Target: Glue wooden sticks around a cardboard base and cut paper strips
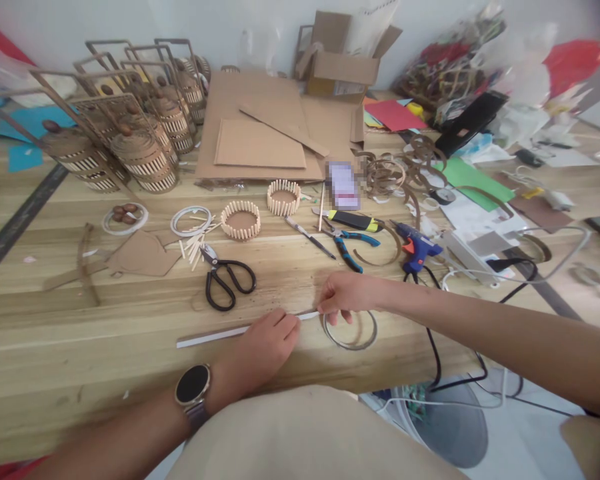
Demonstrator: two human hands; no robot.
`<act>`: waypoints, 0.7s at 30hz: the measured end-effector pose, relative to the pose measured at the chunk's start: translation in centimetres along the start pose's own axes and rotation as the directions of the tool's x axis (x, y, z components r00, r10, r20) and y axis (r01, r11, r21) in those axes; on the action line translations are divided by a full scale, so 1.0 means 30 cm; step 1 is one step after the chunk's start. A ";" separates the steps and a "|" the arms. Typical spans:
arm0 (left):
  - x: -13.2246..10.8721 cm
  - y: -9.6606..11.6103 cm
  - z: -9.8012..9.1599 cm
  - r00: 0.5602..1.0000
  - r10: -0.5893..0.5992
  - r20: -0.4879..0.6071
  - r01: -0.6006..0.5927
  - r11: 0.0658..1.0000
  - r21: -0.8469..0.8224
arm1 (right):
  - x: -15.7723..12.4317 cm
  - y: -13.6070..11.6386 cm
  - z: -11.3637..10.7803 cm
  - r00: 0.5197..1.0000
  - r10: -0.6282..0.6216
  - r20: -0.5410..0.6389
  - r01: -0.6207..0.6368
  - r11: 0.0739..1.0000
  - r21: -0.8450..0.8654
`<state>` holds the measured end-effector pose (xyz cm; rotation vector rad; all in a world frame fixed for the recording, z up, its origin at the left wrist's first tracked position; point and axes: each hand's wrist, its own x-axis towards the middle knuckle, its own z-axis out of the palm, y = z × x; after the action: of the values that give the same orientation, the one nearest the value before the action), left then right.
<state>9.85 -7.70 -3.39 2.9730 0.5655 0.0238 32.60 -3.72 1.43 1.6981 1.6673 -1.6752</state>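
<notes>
A narrow white strip (213, 337) lies at a slant along the front of the table. My left hand (267, 340), with a watch on its wrist, has its fingers curled down on the strip's middle. At the strip's right end, my right hand (347, 293) pinches it between thumb and fingers. Just below the right hand rests a thin grey ring (353, 348), partly covered by its fingers. Black-handled scissors (225, 277) lie beyond my left hand. Beyond my right hand are blue-black pliers (350, 250) and a yellow-green cutter (355, 220).
Two stick-walled rings (241, 230) stand mid-table beside loose sticks (195, 243). A blue glue gun (417, 247) trails cables at the right. Lantern-like pieces (145, 157) crowd the back left; cardboard sheets (260, 143) lie at the back. A bin (450, 433) stands below the table edge.
</notes>
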 end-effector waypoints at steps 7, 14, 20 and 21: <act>0.014 -0.001 0.015 0.999 -0.024 -0.042 0.024 1.000 0.016 | -0.007 0.018 -0.027 1.000 -0.028 0.001 0.028 0.989 -0.147; 0.013 0.000 0.045 0.995 -0.018 -0.099 0.023 0.999 0.047 | 0.002 0.026 -0.021 0.999 -0.025 -0.021 0.019 0.971 -0.238; 0.012 0.001 0.062 0.995 -0.026 -0.099 0.030 0.999 0.041 | -0.002 0.017 -0.025 0.999 -0.027 -0.028 0.018 0.959 -0.281; 0.012 0.001 0.063 0.995 -0.029 -0.099 0.033 0.999 0.039 | -0.003 0.016 -0.026 0.999 -0.026 -0.028 0.017 0.958 -0.287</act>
<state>10.27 -7.82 -5.27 3.0154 0.6312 0.1584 33.43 -3.31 1.52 1.5782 1.8452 -1.3416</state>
